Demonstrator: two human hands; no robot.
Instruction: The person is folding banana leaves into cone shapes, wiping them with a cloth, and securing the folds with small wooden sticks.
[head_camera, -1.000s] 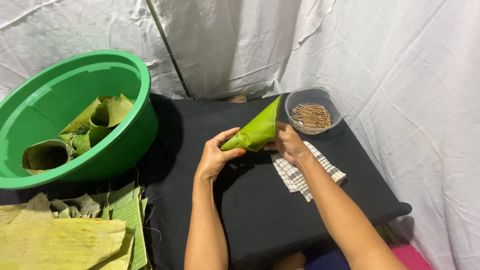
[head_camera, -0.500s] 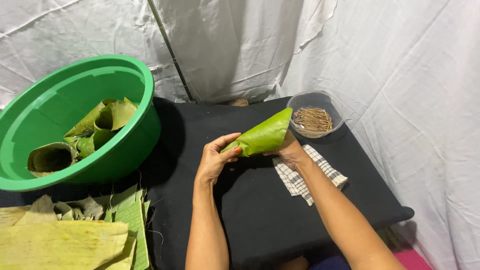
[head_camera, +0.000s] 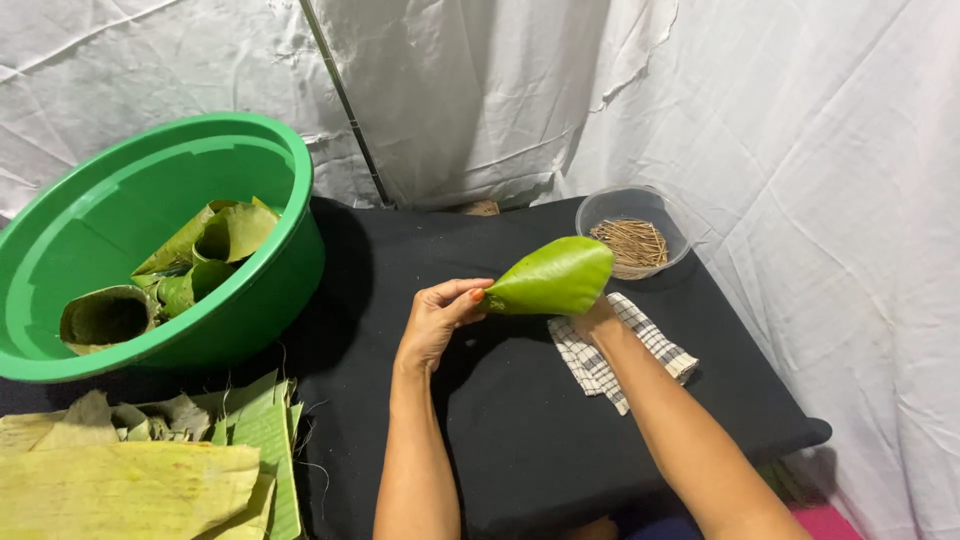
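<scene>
White sheeting is hanging behind and to the right of a black-covered table. Above its centre, the left hand is pinching the narrow tip of a rolled green leaf cone, thumb and fingers clamped on the point. The right hand is supporting the wide end from beneath at 3 o'clock; it is mostly hidden by the leaf, so its grasp cannot be confirmed.

Judgement: the tip pinch needs keeping firm and the overlap tight, or the roll is likely to be springing open.

The cone is looking glossy, smooth and bright green, tapering leftward, held clear of the table. A checked cloth is lying below it; a clear bowl of thin brown sticks is sitting at 1 o'clock; a green basin holding other rolled leaves is sitting at 9 o'clock.
</scene>
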